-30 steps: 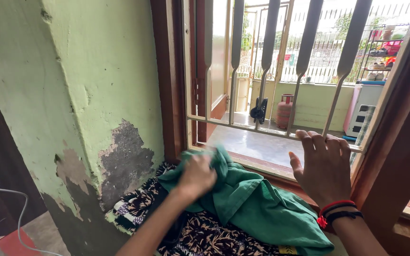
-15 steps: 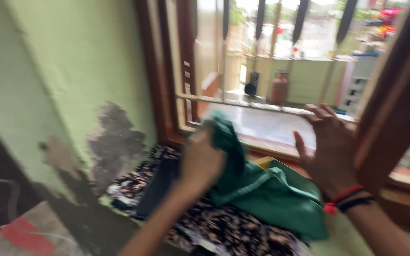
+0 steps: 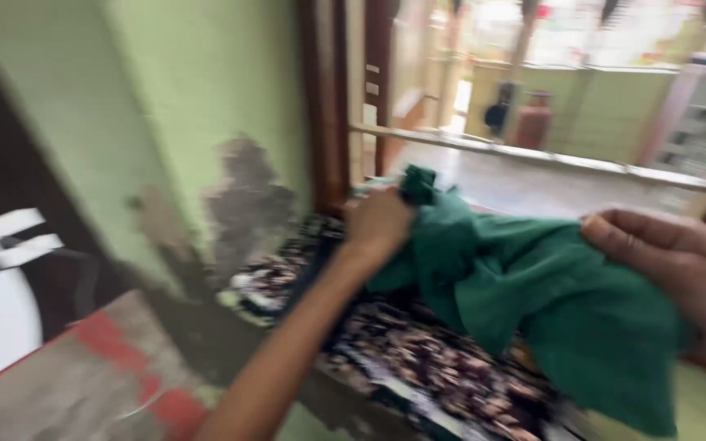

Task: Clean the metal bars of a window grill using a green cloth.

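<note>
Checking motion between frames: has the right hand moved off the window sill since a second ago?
Yes. The right hand has come off the window sill toward the camera and now grips the green cloth.

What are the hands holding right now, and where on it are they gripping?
Both hold the green cloth. The left hand bunches its upper left end; the right hand grips its right edge. The picture is blurred, so finer detail cannot be told.
</note>
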